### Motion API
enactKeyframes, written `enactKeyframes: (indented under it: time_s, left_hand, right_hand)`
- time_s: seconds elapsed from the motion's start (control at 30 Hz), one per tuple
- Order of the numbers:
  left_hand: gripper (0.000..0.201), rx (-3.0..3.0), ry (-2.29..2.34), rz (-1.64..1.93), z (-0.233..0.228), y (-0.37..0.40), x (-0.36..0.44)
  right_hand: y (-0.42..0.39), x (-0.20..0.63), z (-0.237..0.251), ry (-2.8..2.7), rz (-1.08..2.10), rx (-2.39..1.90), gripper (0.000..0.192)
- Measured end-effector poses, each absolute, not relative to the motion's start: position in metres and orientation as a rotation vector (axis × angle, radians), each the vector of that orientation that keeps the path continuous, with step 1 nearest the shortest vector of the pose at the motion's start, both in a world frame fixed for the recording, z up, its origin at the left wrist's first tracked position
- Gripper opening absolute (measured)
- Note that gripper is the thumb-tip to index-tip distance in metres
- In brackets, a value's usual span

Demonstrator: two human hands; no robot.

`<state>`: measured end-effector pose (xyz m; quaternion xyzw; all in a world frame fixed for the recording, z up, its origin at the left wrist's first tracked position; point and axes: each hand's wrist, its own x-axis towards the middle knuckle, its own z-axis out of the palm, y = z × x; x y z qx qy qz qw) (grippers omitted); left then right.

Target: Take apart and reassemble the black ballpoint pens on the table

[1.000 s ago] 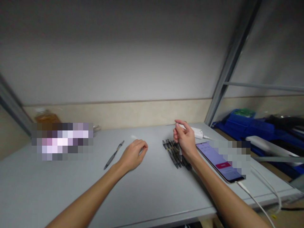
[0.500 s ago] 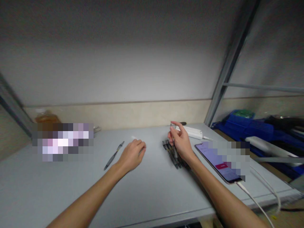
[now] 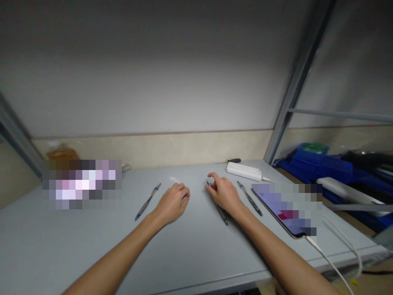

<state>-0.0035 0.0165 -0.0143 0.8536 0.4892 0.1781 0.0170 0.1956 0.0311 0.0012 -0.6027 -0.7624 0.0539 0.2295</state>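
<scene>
Grey tabletop fills the lower half of the frame, with a pale wall behind it and a metal post rising at upper right.

Left hand rests at centre, fingers curled loosely downward; whether it holds anything cannot be told. A small pale object lies just beyond its knuckles. One dark pen lies diagonally just left of this hand, apart from it.

Right hand lies palm down, right of centre, fingers spread flat over a group of dark pens, touching them; only one pen end shows below the palm. It grips nothing.

Another single pen lies just right of this hand, between it and a phone. The phone's screen is lit, and a white cable runs from its lower end off the frame's lower right. A white charger sits near the far edge, with a small screwdriver behind it.

Blue items occupy the right edge of the frame.
</scene>
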Motion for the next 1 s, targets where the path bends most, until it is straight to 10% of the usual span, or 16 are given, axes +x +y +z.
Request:
enactKeyframes:
  time_s: [1.0]
  left_hand:
    - [0.018, 2.682, 1.746, 0.41, -0.008, 0.016, -0.006]
  right_hand:
    - [0.031, 0.209, 0.01, -2.11, 0.288, -2.188, 0.064]
